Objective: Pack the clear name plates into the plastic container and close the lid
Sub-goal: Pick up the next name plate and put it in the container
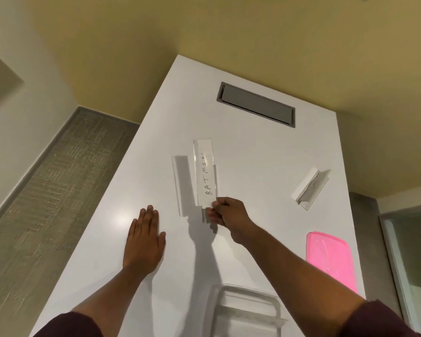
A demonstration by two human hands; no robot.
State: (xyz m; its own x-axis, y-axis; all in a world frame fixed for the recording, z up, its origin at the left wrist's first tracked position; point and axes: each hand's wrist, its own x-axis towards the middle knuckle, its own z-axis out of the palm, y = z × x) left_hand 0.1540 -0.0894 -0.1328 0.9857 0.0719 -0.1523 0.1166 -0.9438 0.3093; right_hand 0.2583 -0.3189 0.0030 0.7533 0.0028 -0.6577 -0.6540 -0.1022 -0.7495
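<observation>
Head view. Right hand pinching near end of clear "BATMAN" name plate, plate lifted. Left hand flat on white table, fingers straight, holding nothing. Second name plate well right of right hand. Clear plastic container nearer than both hands; pink lid beside right forearm.

Office: table with cable hatch

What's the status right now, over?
Right hand pinches BATMAN plate; left hand flat on table. Container open, lid beside. Nothing blocking.
</observation>
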